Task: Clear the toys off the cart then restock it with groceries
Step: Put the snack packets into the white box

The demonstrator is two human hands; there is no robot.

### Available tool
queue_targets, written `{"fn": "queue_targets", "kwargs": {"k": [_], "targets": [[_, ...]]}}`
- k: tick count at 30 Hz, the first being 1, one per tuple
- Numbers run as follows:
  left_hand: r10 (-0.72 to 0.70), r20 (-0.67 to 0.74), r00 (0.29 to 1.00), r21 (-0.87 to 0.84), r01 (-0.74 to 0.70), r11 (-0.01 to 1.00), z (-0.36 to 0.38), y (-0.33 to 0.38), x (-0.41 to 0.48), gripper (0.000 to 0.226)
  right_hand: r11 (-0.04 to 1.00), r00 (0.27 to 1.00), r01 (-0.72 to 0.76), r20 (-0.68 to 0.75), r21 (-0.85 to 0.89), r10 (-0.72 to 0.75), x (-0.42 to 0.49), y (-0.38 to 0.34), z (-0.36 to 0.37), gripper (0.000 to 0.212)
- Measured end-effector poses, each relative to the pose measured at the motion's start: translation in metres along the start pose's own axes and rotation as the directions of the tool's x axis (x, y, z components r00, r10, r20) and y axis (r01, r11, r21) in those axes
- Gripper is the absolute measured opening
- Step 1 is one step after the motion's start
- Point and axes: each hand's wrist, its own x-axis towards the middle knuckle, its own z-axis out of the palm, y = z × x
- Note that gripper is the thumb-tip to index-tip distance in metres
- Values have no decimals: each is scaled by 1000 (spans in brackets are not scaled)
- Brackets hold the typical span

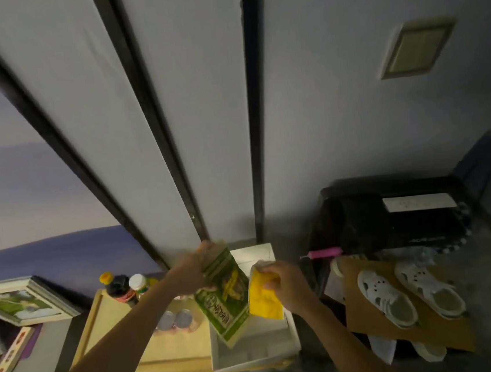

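Scene: A person stands over a pale wooden cart [176, 349] against panelled doors, both arms reaching down to it in dim light.
Left hand: The left hand [193, 271] is closed round the top edge of a green packet [227, 293], fingers pinching its sealed end so the bag hangs tilted over the cart's right side.
Right hand: The right hand [282, 288] grips a yellow packet [263, 297] by its upper edge, just beside the green one and touching or nearly so; which, the view does not settle.
Why held so: Both packets are carried by their tops, probably so they can be lowered upright into the white tray [257, 349] below them.
Already stocked: A dark bottle [118, 287] with a yellow cap and a white-lidded jar [139, 283] stand together at the cart's far edge, with two round tins [175, 320] lying nearer, leaving the right side free.
Task stage: No toys are visible on the cart, so restocking appears under way.
Off the cart: White sandals [410, 292] rest on brown cardboard to the right; framed pictures [23, 301] lie to the left.
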Motion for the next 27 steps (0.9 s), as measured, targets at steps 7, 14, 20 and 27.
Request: {"fn": "queue_targets", "kwargs": {"k": [7,14,20,27], "targets": [[51,245,968,59,-68,996,32,-13,66,106,994,992,-109,60,-11,110,20,39,36,40],[58,280,958,77,-82,994,68,-36,106,111,983,980,-150,112,-108,162,44,49,54,39],[130,225,966,122,-160,980,72,-34,112,112,973,973,-193,100,-125,206,47,48,56,41],[186,174,967,112,-207,972,62,-34,94,108,967,974,-228,-44,-111,224,22,23,44,52]]}}
